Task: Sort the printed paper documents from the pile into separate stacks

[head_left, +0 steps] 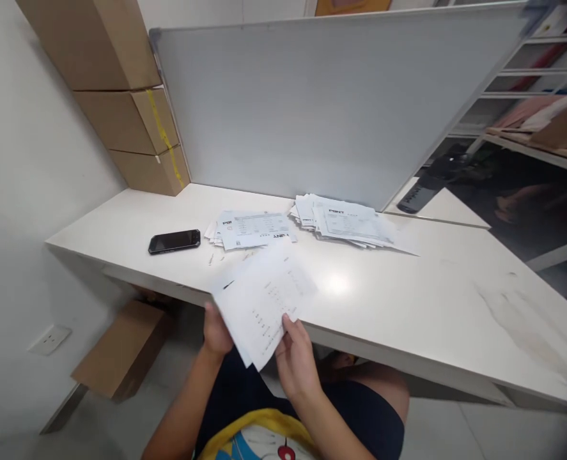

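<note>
In the head view, the held sheets [264,300] lie between the two hands, above the near edge of the white table [431,294]; the right hand [296,358] is pinched on their near right edge, thumb on top and fingers underneath; the left hand [217,331] is at their left edge, its fingers mostly hidden beneath the paper, so I cannot tell how firmly they close.

From the fingers, the left pile [254,229] lies almost straight ahead, the sheets' far end overlapping its near edge in view, though whether they touch I cannot tell; the right pile [350,223] is ahead and to the right, with the right hand the nearer one; both piles have their long axes running left to right.

The held sheets are turned askew to those piles; their long axis seems to slant from the lap away and rightward, far end pointing between the two piles, though overlap and blur leave that unsure.
</note>
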Demonstrator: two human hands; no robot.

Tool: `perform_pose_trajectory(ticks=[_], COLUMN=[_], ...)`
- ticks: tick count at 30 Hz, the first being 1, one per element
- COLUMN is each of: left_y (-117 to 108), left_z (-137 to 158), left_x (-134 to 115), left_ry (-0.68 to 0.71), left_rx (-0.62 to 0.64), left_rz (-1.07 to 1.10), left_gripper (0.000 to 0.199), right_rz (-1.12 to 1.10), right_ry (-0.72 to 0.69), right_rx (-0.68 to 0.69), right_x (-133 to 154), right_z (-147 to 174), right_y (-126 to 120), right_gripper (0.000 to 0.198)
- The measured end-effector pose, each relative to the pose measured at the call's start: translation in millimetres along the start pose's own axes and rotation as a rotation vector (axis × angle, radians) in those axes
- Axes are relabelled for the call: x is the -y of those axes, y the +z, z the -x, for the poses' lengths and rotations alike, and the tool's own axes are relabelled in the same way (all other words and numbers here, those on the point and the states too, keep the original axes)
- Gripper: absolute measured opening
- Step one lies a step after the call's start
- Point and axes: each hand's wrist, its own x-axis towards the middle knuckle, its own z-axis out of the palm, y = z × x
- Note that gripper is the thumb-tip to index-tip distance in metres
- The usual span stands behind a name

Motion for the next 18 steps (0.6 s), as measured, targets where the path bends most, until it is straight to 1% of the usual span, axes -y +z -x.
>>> perform_pose_trajectory(ticks=[1, 3, 5, 6, 8, 11, 13, 15, 17, 18], left_y=[1, 8, 20, 26, 35, 39, 37, 33, 28, 26], left_z=[2, 4, 5, 4, -1, -7, -7, -3, 0, -1], left_x=[5, 13, 16, 15, 11, 8, 11, 17, 22, 23], left_ry=[0.002, -0.060, -0.139, -0.165, -0.170, -0.136, -0.143, -0.135, -0.068, -0.016], left_rx=[0.059, 0.146, 0.151, 0.130, 0.094, 0.105, 0.113, 0.125, 0.145, 0.157], left_rz=[0.073, 0.255, 0.356, 0.369, 0.366, 0.324, 0.290, 0.229, 0.139, 0.091], left_gripper=[0.064, 0.060, 0.059, 0.059, 0.058, 0.055, 0.053, 0.051, 0.046, 0.043], right_rz=[0.002, 0.029, 0.081, 0.116, 0.187, 0.282, 0.383, 0.503, 0.592, 0.621], right_ry=[-0.026, -0.082, -0.142, -0.175, -0.244, -0.316, -0.286, -0.189, -0.103, -0.094], right_rx=[-0.038, -0.092, -0.106, -0.104, -0.111, -0.204, -0.223, -0.172, -0.126, -0.133], right_x=[2, 4, 8, 13, 28, 65, 89, 104, 111, 114], right_z=[0, 0, -2, -5, -13, -24, -25, -20, -14, -12], right_y=[-5, -17, -32, -42, -66, -103, -121, -133, -139, -140], right_gripper=[0.047, 0.049, 0.049, 0.048, 0.047, 0.048, 0.050, 0.052, 0.054, 0.053])
